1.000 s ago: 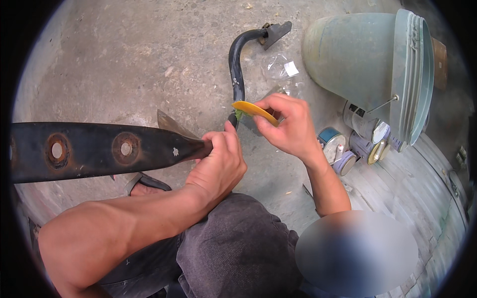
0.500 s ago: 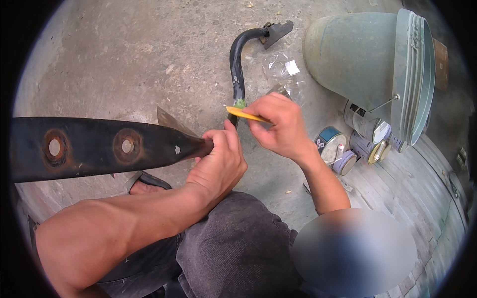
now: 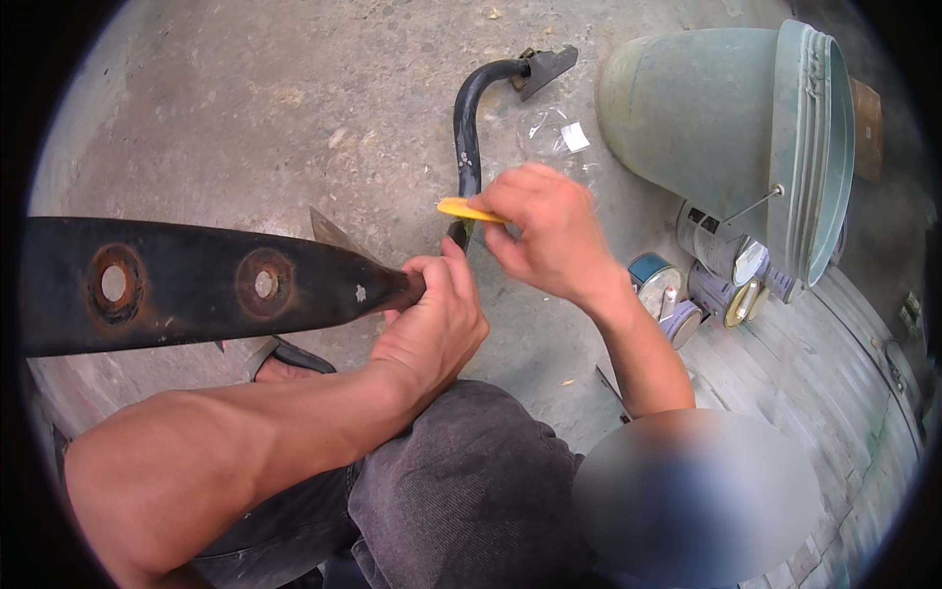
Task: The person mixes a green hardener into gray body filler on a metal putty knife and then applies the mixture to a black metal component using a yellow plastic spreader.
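A black metal bar lies across the view. Its flat plate with two rust-ringed holes is at the left, and its curved tube runs up to a dark bracket at the far end. My left hand is wrapped round the narrow neck between plate and tube. My right hand pinches a yellow putty spreader, its edge laid across the tube just beyond my left fingers. A yellow-green smear shows on the tube there, partly hidden by the spreader.
A clear plastic wrapper lies on the concrete floor beside the tube. At right, a large pale green bucket lies on its side, with several paint cans near it. A person's blurred head is at lower right.
My right hand has moved slightly up and left, drawing the spreader across the tube over the green patch. The plate has tilted a little; my left hand keeps its hold.
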{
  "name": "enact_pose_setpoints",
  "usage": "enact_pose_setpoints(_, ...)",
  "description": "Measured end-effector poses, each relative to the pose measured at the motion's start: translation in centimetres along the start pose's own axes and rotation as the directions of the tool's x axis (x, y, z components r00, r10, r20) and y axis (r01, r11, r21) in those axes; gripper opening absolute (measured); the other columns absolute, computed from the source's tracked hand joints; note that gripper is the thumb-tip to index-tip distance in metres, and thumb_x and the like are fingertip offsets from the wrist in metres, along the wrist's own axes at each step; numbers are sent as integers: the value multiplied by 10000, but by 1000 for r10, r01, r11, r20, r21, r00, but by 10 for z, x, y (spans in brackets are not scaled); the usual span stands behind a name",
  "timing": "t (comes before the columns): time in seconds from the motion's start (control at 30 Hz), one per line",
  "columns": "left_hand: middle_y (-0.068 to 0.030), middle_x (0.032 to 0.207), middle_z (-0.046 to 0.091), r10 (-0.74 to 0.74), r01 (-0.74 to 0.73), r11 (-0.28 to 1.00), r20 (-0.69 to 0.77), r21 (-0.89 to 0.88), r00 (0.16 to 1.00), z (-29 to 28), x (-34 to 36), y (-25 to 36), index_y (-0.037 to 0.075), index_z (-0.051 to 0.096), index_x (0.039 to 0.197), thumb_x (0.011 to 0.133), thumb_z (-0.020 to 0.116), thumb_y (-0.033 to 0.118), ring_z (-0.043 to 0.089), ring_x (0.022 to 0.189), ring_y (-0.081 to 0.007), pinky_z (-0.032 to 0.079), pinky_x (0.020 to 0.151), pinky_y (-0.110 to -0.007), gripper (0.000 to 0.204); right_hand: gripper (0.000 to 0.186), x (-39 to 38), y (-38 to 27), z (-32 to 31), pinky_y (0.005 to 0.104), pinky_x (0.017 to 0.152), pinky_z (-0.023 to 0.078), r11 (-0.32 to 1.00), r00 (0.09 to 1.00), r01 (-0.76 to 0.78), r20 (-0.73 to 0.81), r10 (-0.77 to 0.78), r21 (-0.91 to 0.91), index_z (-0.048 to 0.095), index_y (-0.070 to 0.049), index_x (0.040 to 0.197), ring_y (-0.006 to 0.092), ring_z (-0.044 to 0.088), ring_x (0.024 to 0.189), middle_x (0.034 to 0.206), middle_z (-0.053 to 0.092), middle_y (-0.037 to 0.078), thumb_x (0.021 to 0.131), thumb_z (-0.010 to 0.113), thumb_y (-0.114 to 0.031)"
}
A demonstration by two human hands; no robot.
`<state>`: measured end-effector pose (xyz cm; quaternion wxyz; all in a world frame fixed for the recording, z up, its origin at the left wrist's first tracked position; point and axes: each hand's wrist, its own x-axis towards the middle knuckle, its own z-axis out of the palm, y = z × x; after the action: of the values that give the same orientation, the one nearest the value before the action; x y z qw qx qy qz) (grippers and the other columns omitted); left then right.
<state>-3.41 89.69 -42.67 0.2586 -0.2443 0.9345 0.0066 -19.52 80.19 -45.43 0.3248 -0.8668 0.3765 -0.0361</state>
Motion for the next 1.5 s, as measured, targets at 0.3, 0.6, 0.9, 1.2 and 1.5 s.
enact_pose_setpoints(0.3,-268,1253,633,18,-18,1000,46,1,999,-4,2,0,47,735,942,644,688,-31,649,950,-303,469,667,-436,312,176,15,-2,5,406,668,515,993,977,118,180,-113,-21,716,-69,861,283,632,817,824,644,60,689,690,-44)
enact_pose_setpoints(0.6,-220,1224,655,33,-37,992,31,122,999,-9,-1,-3,-33,703,1136,906,497,182,582,806,-273,460,644,-442,376,141,38,2,4,431,696,529,964,948,192,291,-132,-186,728,-46,840,327,648,818,793,670,118,707,692,-77)
enact_pose_setpoints(0.9,-249,1257,632,39,-42,998,58,56,998,-10,2,-1,45,722,1056,668,723,17,655,909,-284,480,657,-424,389,90,39,6,4,467,672,536,988,982,110,163,-91,-109,709,-28,751,372,678,772,751,676,175,681,667,-66)
enact_pose_setpoints(1.2,-219,1228,644,-47,47,999,-23,-10,999,-4,-3,1,-20,712,1132,929,485,227,569,864,-273,459,713,-432,391,177,-20,16,-2,399,688,504,970,980,-155,-97,175,185,656,-42,866,323,615,777,821,647,102,696,692,-11)
enact_pose_setpoints(1.5,-222,1249,633,-48,44,997,-62,-66,997,-9,-4,-3,19,723,1120,940,479,206,603,886,-281,462,743,-451,357,274,-45,9,30,374,710,504,992,963,-26,-264,59,126,672,-51,902,285,612,831,920,677,71,647,692,46)
